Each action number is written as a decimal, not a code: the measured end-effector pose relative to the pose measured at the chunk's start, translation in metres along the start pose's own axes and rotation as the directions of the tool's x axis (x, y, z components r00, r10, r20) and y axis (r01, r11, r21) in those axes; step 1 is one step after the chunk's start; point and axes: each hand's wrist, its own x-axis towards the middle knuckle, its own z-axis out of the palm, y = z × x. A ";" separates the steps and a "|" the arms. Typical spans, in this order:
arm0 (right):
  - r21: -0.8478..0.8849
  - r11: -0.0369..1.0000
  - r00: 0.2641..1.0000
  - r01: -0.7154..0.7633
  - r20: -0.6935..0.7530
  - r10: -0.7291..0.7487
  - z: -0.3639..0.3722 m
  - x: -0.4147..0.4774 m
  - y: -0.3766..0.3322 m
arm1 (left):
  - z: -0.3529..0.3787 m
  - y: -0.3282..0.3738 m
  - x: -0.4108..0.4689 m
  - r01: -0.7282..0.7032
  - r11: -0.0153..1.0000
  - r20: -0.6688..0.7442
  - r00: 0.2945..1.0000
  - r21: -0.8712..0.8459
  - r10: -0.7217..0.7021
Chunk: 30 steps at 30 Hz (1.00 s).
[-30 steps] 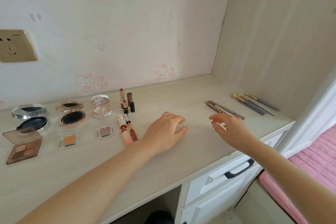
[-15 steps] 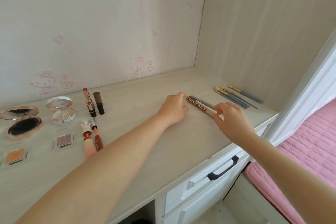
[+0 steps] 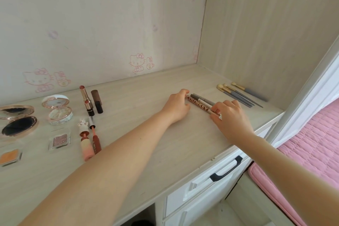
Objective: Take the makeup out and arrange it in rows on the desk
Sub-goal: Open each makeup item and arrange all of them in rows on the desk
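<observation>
Both my arms are stretched out over the desk [image 3: 146, 154], and both meet at the pens [image 3: 199, 104]. They lie flat in a tight bundle towards the right of the desk, slanting from far-left to near-right, the brown lettered one nearest me and the grey ones pressed against its far side.

My left hand [image 3: 177, 107] is curled at the bundle's far-left end, forefinger hooked over the tips and thumb tucked in below, pinching that end. My right hand [image 3: 232, 121] covers the near-right end, fingers bent down over the pens and thumb underneath, clamped on them.

Just beyond my right hand, the brushes [image 3: 240, 95] lie side by side near the side wall, apart from the pens.

Off to the left: lipsticks [image 3: 87, 102] standing upright, glosses [image 3: 88, 143] lying in front of them, then open compacts [image 3: 58, 110] with small shadow pans [image 3: 59, 140] in front of those.
</observation>
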 end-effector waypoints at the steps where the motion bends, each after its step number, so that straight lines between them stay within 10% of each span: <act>1: 0.005 1.000 1.000 -0.005 0.001 0.005 0.000 -0.001 -0.001 | 0.000 -0.001 -0.002 -0.003 1.000 -0.006 1.000 0.002 0.003; 19: 0.292 0.956 1.000 -0.010 -0.003 0.011 -0.017 -0.021 -0.032 | -0.038 -0.022 -0.066 -0.076 0.997 -0.108 0.991 0.022 0.078; 30: 0.729 0.678 0.995 -0.096 0.092 0.041 -0.045 -0.031 -0.104 | -0.107 -0.041 -0.147 -0.108 0.993 -0.177 0.978 0.045 0.114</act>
